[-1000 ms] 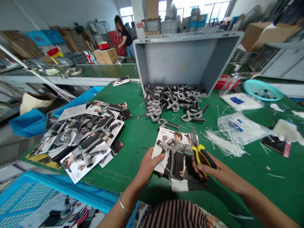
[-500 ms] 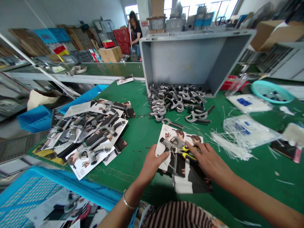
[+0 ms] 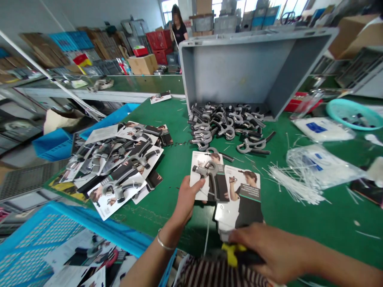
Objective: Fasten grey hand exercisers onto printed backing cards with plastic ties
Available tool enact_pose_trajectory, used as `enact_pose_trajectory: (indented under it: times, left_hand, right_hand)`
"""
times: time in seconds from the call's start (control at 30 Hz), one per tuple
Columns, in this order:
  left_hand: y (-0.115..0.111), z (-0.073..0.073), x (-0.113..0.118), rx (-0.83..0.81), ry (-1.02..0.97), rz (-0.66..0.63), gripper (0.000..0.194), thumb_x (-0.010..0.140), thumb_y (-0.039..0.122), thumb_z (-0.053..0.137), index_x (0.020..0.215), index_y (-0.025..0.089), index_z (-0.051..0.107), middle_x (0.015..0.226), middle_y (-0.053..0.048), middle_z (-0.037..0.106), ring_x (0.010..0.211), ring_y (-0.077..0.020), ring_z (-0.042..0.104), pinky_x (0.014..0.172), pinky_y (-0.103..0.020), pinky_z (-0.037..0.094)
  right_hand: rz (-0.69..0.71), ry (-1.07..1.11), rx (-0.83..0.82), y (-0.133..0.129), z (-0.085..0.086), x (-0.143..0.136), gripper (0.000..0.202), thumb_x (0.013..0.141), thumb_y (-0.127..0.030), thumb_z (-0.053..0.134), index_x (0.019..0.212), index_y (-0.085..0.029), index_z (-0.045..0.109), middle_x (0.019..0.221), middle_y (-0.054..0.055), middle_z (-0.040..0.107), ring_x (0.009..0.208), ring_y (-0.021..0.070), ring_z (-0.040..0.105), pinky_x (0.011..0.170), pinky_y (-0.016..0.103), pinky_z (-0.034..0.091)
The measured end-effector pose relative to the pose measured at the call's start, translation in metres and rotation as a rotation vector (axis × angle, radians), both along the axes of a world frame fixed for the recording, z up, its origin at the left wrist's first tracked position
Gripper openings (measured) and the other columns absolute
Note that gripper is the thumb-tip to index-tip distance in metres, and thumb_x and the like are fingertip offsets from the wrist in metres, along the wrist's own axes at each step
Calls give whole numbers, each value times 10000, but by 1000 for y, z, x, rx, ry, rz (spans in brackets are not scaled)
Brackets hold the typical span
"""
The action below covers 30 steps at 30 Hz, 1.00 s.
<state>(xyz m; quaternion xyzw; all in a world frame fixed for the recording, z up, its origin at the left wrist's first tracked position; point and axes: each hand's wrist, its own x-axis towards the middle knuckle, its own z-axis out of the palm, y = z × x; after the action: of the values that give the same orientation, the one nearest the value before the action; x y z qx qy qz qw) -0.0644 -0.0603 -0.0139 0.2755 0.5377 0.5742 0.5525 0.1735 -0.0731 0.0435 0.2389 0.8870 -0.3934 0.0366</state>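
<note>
My left hand (image 3: 188,195) is closed on a printed backing card (image 3: 223,187), thumb on top, with a grey hand-grip exerciser (image 3: 214,175) lying on the card. Low at the table's near edge, my right hand (image 3: 266,247) is wrapped round yellow-and-black cutting pliers (image 3: 231,253), smeared by motion. A stack of printed cards (image 3: 249,207) lies between the two hands. One thin white cable tie piece (image 3: 207,235) shows below the held card.
Loose hand grips (image 3: 221,123) pile before a tipped grey crate (image 3: 239,67). Carded grips (image 3: 119,159) heap at left, above a blue basket (image 3: 89,223). Cable ties (image 3: 295,185) and plastic bags (image 3: 323,161) lie right, near a turquoise bowl (image 3: 335,109). A person (image 3: 179,32) stands behind.
My right hand has drawn the pliers away from the carded grip, down toward my lap. My left hand has shifted the card slightly left, uncovering more of the card stack.
</note>
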Motion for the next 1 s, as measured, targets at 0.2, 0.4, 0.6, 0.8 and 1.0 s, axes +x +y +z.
enact_pose_trajectory:
  times: [0.2,0.4,0.6,0.8,1.0]
  left_hand:
    - [8,11,10,175,-86,236,341,859,326,656,1152,200,538,1183,-65,655,991,-168,661,876,-314,544]
    - [1,20,26,240,-53,326,342,904,314,624,1217,229,514,1315,-60,601,1209,-192,570,1084,-375,401]
    - [-2,16,30,239,-28,321,295,899,324,636,1152,222,525,1158,-40,659,1100,-189,619,1019,-370,439]
    - [-7,10,25,230,101,272,291,892,318,626,1147,205,545,1124,-53,670,1031,-191,633,961,-356,466]
    - [20,8,-38,152,637,303,316,824,297,644,1093,140,590,1019,-92,694,907,-231,655,842,-370,520]
  right_hand:
    - [-401,54,26,-19,-25,-27,520,942,-355,477,1440,-235,386,1388,115,545,1230,264,552,1036,430,432]
    - [-670,127,196,-10,-48,-50,636,938,-405,481,1503,-194,280,1448,155,463,1327,286,462,1112,476,373]
    - [-709,148,138,-9,-46,-57,558,925,-368,495,1442,-197,373,1400,146,517,1255,277,529,1078,457,405]
    - [-653,212,-70,-9,-46,-56,359,953,-418,420,1144,-189,618,1055,96,710,1001,273,661,910,406,514]
    - [-584,275,-164,-41,-58,-18,331,841,-519,570,1034,-292,714,1009,59,756,969,327,687,768,383,586]
